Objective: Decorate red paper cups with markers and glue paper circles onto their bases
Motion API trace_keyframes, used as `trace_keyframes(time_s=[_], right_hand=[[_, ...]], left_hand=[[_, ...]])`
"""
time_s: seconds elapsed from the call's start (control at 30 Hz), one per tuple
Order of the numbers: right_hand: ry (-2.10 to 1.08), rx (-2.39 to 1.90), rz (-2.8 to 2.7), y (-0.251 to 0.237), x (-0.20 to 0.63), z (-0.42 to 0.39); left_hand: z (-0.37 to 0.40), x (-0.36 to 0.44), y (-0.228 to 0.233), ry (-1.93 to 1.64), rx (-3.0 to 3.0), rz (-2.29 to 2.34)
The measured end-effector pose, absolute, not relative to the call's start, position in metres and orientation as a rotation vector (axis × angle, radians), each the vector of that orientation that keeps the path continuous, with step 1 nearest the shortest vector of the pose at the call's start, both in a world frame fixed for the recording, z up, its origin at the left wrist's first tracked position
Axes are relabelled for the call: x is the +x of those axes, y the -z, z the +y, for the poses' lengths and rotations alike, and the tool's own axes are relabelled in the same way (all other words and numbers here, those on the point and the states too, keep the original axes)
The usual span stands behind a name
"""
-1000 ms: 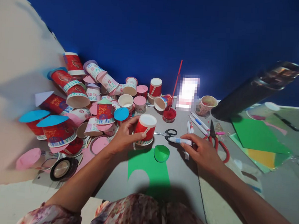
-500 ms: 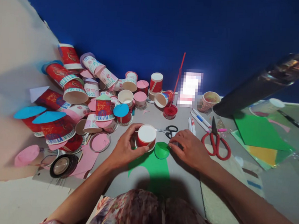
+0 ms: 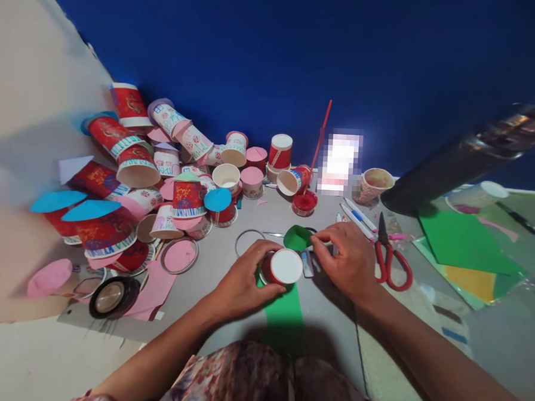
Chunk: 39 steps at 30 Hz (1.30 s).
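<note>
My left hand (image 3: pixel 246 280) is closed around a red paper cup (image 3: pixel 286 267), its white base turned up and tilted toward the right. Pinched in the fingertips of my right hand (image 3: pixel 347 258) is a curved green paper piece (image 3: pixel 297 238), just beyond the cup. The cup and this piece are apart. Under the cup lies a cut green sheet (image 3: pixel 286 315). A thin ring (image 3: pixel 248 241) rests on the table beyond my left hand. Small scissors (image 3: pixel 273 234) are mostly hidden behind the green piece, and a small whitish stick or tube (image 3: pixel 308 264) lies below it.
Several decorated paper cups (image 3: pixel 100 221) are heaped at left. A red pot (image 3: pixel 304 203) holds an upright red stick. Red-handled scissors (image 3: pixel 394 267), markers (image 3: pixel 358 217), green paper (image 3: pixel 463 237) and a tall black cylinder (image 3: pixel 458 162) stand or lie to the right. A tape roll (image 3: pixel 114 296) is at lower left.
My left hand has moved the cup right and toward me, tilting it; the ring now shows where it was. My right hand has lifted the green piece up and away from me.
</note>
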State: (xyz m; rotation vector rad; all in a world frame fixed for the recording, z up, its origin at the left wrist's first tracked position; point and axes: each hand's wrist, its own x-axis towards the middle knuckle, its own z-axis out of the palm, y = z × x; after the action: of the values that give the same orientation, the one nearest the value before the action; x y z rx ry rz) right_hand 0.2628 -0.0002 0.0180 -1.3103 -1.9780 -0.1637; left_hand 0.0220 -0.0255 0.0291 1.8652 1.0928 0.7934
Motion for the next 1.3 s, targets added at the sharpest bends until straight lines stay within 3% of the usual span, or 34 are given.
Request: trace_keyframes(time_s=[0.17,0.43,1.13,1.3], right_hand=[[0.311,-1.125,-1.938,-0.030,0.252,-0.006],[0.297,-0.846,-2.111,-0.026,0.262,-0.024],[0.275,-0.695,-2.207,-0.020,0.266,-0.036],[0.123,-0.717,-2.196,-0.022,0.264,-0.036]], left_hand=[[-0.030,0.026,-0.018,-0.703,1.792,1.162],[-0.034,0.023,-0.007,-0.762,1.613,1.156],[-0.028,0.016,-0.014,-0.783,1.954,1.026],[-0.029,0.015,-0.013,-0.804,1.938,1.074]])
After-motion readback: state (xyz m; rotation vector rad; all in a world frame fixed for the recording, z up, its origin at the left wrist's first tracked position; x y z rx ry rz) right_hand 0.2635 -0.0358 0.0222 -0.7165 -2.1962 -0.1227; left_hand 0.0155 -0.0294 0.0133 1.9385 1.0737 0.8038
